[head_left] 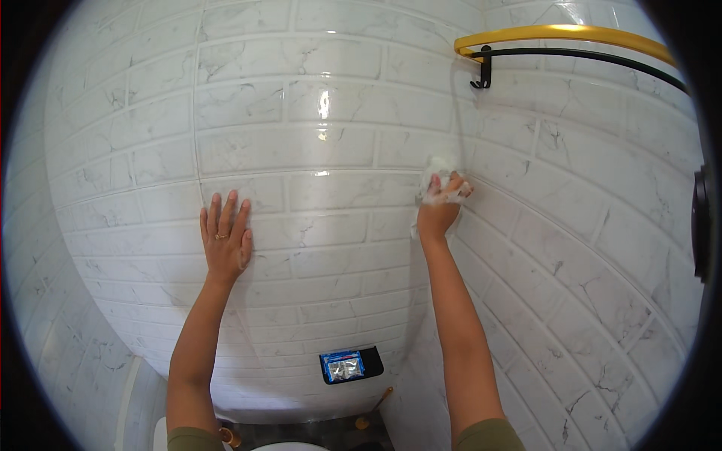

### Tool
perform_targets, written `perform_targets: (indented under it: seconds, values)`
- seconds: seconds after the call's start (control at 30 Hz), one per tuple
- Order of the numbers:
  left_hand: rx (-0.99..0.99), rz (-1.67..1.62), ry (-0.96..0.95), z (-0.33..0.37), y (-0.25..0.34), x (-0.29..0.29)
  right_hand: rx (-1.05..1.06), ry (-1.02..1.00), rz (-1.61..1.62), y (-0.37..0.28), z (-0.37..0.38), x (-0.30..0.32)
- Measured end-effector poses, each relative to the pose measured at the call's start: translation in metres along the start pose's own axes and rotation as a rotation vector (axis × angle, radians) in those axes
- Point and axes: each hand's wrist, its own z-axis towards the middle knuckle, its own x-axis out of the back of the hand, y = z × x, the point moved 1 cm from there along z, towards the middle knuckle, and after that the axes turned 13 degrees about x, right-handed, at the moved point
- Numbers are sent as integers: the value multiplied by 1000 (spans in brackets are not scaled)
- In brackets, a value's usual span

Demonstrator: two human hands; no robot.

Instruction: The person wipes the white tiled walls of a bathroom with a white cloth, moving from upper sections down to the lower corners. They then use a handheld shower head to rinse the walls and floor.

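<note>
Far wall: I'm looking at glossy white tile (pixel 331 158) in a brick pattern with fine grey veining; a bright streak of light runs down its middle.
Corner: on the right it meets a second wall (pixel 571 248) of the same veined tile.
Rails: far right, a gold rail (pixel 571 32) curves above a thinner black rail (pixel 579 52), with a black hook (pixel 485 69) near their left end.
Low shelf: a black holder (pixel 373 362) on the far wall carries a blue-and-silver packet (pixel 344 367).
Floor: a dark strip (pixel 316 431) shows at the near edge.
White wad: crumpled, pale and partly see-through, against the far wall just beside the corner; cloth or foam, I can't tell. White smears cover the fingers by it.
Right hand (pixel 442 210): fingers bent around the white wad (pixel 436 165).
Left hand (pixel 226 234): palm toward the far wall on the left, fingers straight and slightly spread, one wearing a ring (pixel 221 237).
</note>
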Motion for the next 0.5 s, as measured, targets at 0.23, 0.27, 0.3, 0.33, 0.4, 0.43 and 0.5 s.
perform_targets:
  seconds: [0.23, 0.27, 0.3, 0.33, 0.4, 0.43, 0.5]
  values:
    - [4, -13, -26, -4, -3, 1, 986, -683, 387, -82, -87, 5]
    - [3, -15, -24, -3, -3, 1, 977, -577, 387, -76, -82, 3]
    - [1, -21, -31, -4, -3, 1, 967, -471, 387, -61, -75, 0]
    - [2, -30, -32, -5, -1, 0, 961, -363, 383, -46, -60, -2]
    - [8, -39, -27, -4, 1, -1, 938, -59, -164, -18, -7, -4]
    - [11, -46, -23, -4, 6, -1, 569, -103, -13, 4, 15, -11]
    - [16, -29, -18, -2, 2, 1, 10, 97, -3, -10, 68, -4]
